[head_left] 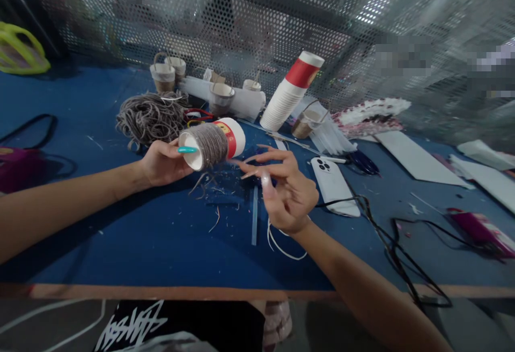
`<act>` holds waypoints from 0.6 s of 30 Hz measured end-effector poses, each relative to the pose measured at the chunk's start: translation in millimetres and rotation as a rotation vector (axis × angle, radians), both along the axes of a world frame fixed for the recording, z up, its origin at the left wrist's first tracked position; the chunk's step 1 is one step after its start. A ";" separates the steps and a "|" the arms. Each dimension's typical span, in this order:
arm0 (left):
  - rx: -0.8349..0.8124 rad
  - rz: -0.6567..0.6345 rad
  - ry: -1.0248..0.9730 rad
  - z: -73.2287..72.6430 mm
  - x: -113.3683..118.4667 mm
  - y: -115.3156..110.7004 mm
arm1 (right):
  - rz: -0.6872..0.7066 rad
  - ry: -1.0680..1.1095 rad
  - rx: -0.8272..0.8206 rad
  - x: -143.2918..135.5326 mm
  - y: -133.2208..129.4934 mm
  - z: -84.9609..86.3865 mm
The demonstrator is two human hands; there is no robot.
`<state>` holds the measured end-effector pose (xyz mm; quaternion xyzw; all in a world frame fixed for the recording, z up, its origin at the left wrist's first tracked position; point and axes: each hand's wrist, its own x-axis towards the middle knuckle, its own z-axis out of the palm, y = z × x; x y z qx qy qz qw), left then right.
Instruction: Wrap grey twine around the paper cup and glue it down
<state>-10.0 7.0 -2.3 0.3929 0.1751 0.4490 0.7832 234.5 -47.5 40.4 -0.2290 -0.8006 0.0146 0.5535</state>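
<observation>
1 paper cup (236, 138) lies sideways in the left hand (164, 164), held above the blue table (153, 255). Gray yarn wrap (211, 144) around part of it. Left hand grips, thumb hooked in 1 end. Right hand (290, 193) half open, fingers spread near cup. Yarn pile (151, 116) behind left hand; cup stack (284, 97) leans farther back; phone (333, 187) beside right hand.

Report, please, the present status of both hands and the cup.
Left hand holding cup, tipped sideways, partly wrapped in grey yarn. Right hand close by, open. Yarn heap behind left hand, nothing visibly blocking.
</observation>
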 end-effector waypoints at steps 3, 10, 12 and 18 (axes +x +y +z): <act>-0.033 -0.011 0.011 0.3 0.7 -0.3 | 0.035 0.124 -0.018 -0.4 3.3 -3.2; -0.015 -0.016 0.051 1.8 1.3 -0.1 | -0.032 -0.154 -0.021 -2.0 -2.1 1.8; -0.013 -0.022 0.046 1.9 1.6 0.1 | -0.022 -0.201 -0.069 -1.3 -3.8 3.5; -0.020 0.003 0.009 0.7 1.3 0.8 | 0.012 -0.194 -0.089 2.4 -1.5 3.5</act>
